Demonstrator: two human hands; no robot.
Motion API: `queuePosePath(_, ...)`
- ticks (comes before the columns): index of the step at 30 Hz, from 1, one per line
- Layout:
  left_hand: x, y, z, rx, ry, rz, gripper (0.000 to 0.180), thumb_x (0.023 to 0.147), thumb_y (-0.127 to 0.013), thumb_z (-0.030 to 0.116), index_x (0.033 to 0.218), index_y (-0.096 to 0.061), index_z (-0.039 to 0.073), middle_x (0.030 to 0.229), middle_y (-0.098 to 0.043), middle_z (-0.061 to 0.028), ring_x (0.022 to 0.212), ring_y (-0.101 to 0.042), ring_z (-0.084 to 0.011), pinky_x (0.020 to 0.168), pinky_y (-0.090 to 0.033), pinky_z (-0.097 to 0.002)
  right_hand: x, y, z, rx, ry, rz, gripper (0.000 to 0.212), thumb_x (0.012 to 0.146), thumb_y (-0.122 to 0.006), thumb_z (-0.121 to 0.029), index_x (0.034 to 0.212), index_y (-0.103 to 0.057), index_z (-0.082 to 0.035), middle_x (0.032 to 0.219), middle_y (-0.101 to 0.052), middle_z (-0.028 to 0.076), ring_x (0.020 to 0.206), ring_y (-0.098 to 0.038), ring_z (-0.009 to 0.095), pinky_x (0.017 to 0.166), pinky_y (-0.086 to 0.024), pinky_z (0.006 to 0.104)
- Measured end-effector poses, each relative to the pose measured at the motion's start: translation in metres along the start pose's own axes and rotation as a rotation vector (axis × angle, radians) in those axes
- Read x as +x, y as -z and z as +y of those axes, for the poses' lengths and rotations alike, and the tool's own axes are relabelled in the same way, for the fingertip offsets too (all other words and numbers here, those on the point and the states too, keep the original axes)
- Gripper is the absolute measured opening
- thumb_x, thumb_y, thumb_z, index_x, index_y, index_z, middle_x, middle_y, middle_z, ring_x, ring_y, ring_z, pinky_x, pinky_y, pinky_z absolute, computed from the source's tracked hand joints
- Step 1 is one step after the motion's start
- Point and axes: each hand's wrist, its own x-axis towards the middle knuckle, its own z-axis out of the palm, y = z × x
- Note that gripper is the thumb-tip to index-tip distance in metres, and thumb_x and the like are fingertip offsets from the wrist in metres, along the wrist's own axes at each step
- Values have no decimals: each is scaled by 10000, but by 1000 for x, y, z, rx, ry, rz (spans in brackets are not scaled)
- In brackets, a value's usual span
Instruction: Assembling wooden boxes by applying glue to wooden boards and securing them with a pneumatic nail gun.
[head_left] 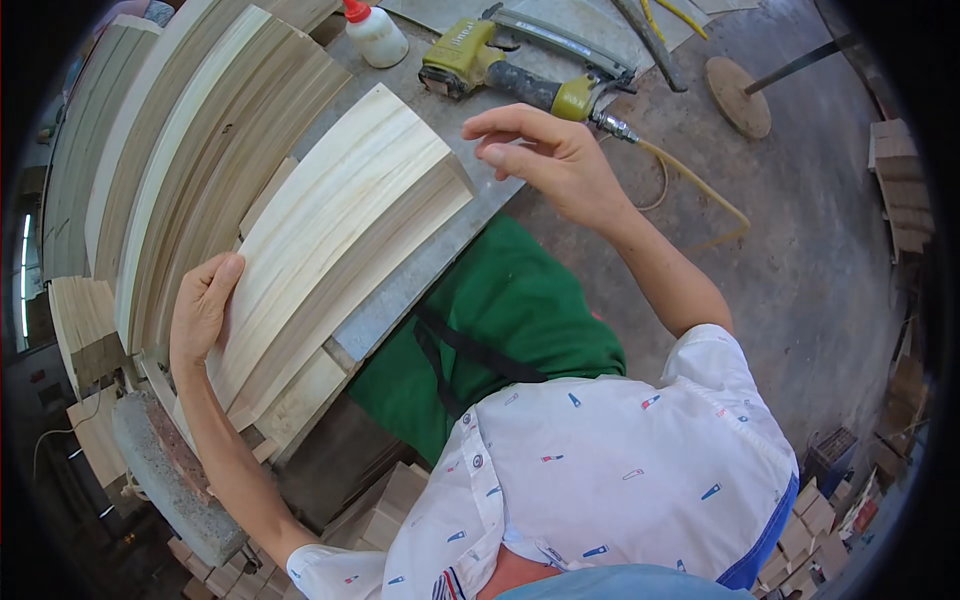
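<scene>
A pale wooden board point(330, 215) lies slantwise before me, on top of other boards on the metal-topped bench point(385, 300). At its left long edge is my left hand point(203, 305), with the thumb along the side and the fingers closed against the edge, partly hidden. My right hand point(545, 160) hovers off the board's far right corner, fingers half curled and apart from the thumb, holding nothing. Just beyond it lies a green and black nail gun point(500, 75) on its side. A white glue bottle point(378, 38) with a red cap stands left of the nail gun.
Stacked curved boards point(215, 140) fill the bench's left side. From the nail gun a yellow air hose point(700, 185) loops right. A round wooden disc point(738, 97) with a rod stands on the floor. Wood blocks point(400, 500) are piled below the bench.
</scene>
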Motion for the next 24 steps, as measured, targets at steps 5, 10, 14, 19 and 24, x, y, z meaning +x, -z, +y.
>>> queuePosePath(5, -6, -34, 48, 294, -318, 149, 658, 783, -713, 324, 1339, -483, 56, 1273, -505, -114, 1160, -484, -209, 995, -371, -346, -3, -11, 0, -81, 56, -42, 251, 870, -625, -123, 1107, -631, -42, 1010, -612, 37, 901, -590, 108, 741, -504, 266)
queuePosePath(10, 15, -97, 100, 498, -667, 157, 711, 690, -769, 230, 1340, -500, 130, 1372, -448, -120, 1281, -403, -300, 1050, -329, -404, -5, -18, 4, -199, 149, -20, 269, 856, -626, -60, 1124, -621, -41, 1085, -602, 54, 889, -598, 113, 724, -498, 241)
queuePosePath(14, 36, -121, 125, 696, -828, 105, 589, 689, -763, 191, 1246, -568, 176, 1359, -465, -103, 1302, -371, -346, 1052, -322, -455, -6, -24, 11, -304, 271, 63, 296, 823, -670, -60, 1113, -621, -28, 1079, -606, 85, 852, -622, 160, 689, -520, 268)
queuePosePath(19, 47, -129, 133, 656, -818, 45, 443, 706, -733, 137, 1129, -600, 159, 1333, -487, -95, 1315, -352, -357, 1049, -311, -482, -5, -23, 21, -282, 346, 107, 255, 791, -667, -69, 1032, -626, 6, 972, -617, 119, 817, -629, 245, 668, -529, 317)
queuePosePath(24, 49, -128, 134, 718, -787, 38, 365, 720, -699, 123, 1067, -589, 153, 1305, -490, -62, 1315, -336, -351, 1015, -331, -482, -5, -18, 26, -324, 308, 21, 288, 815, -670, -53, 1094, -615, -4, 1049, -608, 100, 840, -627, 183, 670, -537, 280)
